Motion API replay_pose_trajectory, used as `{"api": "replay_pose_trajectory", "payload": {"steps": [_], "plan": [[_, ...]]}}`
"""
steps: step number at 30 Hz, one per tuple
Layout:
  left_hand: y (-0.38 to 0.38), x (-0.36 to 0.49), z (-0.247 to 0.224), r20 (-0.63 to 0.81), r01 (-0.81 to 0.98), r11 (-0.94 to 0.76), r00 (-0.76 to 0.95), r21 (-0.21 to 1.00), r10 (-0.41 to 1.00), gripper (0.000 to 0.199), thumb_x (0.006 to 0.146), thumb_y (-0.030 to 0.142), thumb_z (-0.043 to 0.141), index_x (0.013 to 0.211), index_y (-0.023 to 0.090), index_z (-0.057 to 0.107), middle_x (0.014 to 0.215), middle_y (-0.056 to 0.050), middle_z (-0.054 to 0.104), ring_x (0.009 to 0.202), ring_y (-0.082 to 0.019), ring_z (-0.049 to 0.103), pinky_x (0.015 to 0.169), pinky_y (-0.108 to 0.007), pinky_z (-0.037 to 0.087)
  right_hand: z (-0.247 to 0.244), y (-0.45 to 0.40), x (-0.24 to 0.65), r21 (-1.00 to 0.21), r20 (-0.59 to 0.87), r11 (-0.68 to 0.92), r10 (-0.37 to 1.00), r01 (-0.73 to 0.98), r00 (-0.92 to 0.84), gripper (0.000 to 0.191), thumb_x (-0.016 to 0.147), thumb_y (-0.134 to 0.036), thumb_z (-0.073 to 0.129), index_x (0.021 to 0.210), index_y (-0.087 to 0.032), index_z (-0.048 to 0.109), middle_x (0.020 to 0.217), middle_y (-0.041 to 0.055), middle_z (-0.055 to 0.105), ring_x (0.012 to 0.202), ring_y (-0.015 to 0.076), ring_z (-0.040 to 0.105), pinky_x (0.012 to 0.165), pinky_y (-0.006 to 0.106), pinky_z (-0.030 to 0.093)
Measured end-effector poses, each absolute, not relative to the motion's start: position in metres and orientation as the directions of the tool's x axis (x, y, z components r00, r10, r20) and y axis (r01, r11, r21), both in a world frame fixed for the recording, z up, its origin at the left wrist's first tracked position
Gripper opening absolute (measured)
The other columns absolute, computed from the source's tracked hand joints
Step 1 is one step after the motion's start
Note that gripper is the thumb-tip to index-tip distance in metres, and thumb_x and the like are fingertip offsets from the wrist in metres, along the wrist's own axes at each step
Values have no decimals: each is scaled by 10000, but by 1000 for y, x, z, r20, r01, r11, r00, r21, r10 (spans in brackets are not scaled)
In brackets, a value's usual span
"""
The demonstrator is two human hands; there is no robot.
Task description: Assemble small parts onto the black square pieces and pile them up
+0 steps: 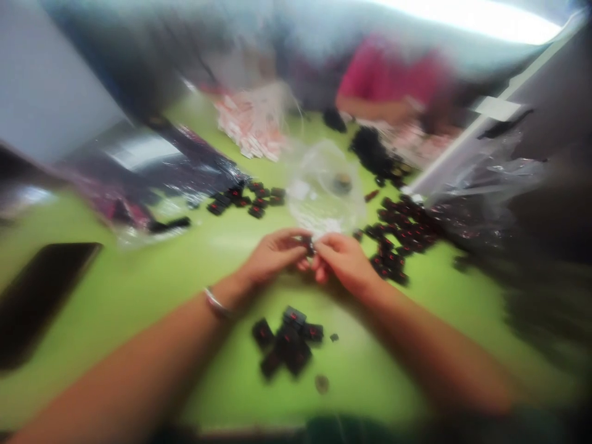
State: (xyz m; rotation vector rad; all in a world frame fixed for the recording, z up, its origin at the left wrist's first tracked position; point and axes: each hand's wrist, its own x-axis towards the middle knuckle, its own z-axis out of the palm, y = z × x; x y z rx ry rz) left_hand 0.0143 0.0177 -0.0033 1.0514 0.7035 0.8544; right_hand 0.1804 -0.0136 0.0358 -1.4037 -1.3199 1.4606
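six or so black blocks with red marks (287, 339) lay in a cluster on the green table (222, 246), nearest the person; some overlapped, so the count was rough. just right of them were one tiny black bit (334, 337) and, lower down, one round brownish disc (322, 384). beyond the left hand (275, 254) sat a looser group of about nine similar blocks (245, 201), and beyond the right hand (345, 259) a pile (402, 221) too crowded to count. one clear plastic bag (319, 163) with small whitish bits in it stood between these two groups. one dark flat slab (46, 296) lay far left, and one person in a pink top (370, 77) sat across the table.

the small dark piece (308, 244) looked blackish, mostly covered by fingers, its shape too blurred to make out. it was held up between the two hands, in front of the bag's near edge.

the left thumb and forefinger pinched it with hardly any gap. the right thumb and forefinger were bent in close at its other edge; whether they gripped or merely touched it could not be told. one silvery band (216, 301) circled the left wrist.
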Motion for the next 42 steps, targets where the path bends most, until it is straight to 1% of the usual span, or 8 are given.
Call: {"api": "replay_pose_trajectory", "payload": {"steps": [13, 18, 22, 26, 28, 33, 39, 42], "plan": [[12, 14, -5, -49, -116, 122, 498, 986, 866, 366, 722, 240, 735, 1068, 136, 674, 789, -45, 707, 576, -101, 611, 617, -254, 528, 30, -10, 187, -899, -133, -51, 978, 435, -161, 130, 726, -183, 517, 628, -205, 434, 435, -82, 498, 302, 62, 436, 314, 165, 309], [12, 17, -3, -36, -124, 109, 480, 986, 877, 388, 726, 269, 728, 1079, 138, 632, 760, -34, 691, 579, -111, 615, 575, -242, 511, 35, -9, 190, -944, -181, -108, 960, 312, -215, 143, 794, -295, 514, 698, -195, 482, 507, -55, 556, 348, 81, 497, 349, 184, 369], [16, 12, -1, 92, -1, -105, 493, 994, 865, 406, 737, 304, 714, 1102, 150, 625, 833, -56, 696, 699, -149, 629, 671, -282, 517, 36, -9, 189, -930, -174, -91, 962, 355, -209, 245, 825, -384, 539, 677, -195, 489, 461, -71, 501, 327, 61, 427, 346, 182, 329], [39, -14, 2, 422, 436, -548, 357, 714, 833, 328, 768, 354, 667, 1017, 141, 675, 982, -118, 679, 938, -239, 592, 922, -406, 442, 36, -12, 186, -841, -279, -118, 931, 528, -235, 251, 838, -334, 519, 636, -186, 525, 460, -54, 508, 364, 72, 429, 379, 199, 325], [55, -28, -1, 522, 663, -547, 266, 511, 811, 320, 854, 282, 538, 1110, 125, 646, 1117, -149, 639, 1073, -270, 536, 1010, -455, 363, 38, -17, 182, -771, -319, -21, 878, 637, -357, 215, 803, -268, 554, 614, -167, 572, 491, -35, 539, 425, 74, 446, 428, 203, 330], [73, -43, -16, 418, 816, -517, 389, 258, 821, 257, 855, 193, 454, 945, 124, 684, 1024, -159, 644, 992, -283, 548, 907, -439, 428, 50, -25, 181, -679, -445, 251, 606, 690, -659, 300, 822, -357, 560, 622, -142, 620, 536, -16, 572, 465, 68, 392, 467, 231, 263], [67, -39, -14, 445, 760, -508, 321, 407, 836, 107, 791, 171, 551, 761, 166, 653, 932, -93, 668, 922, -232, 588, 878, -392, 460, 48, -1, 209, -414, -204, 259, 908, 873, -366, 204, 804, -196, 506, 628, -154, 601, 611, 18, 594, 543, 102, 452, 537, 253, 291], [66, -36, -13, 440, 659, -565, 370, 496, 818, 134, 782, 136, 529, 777, 170, 658, 969, -90, 667, 950, -213, 597, 896, -379, 469, 37, 10, 221, -393, -70, 200, 967, 898, -246, 151, 795, -156, 499, 730, -173, 634, 739, 39, 657, 645, 138, 531, 601, 261, 347]]}}
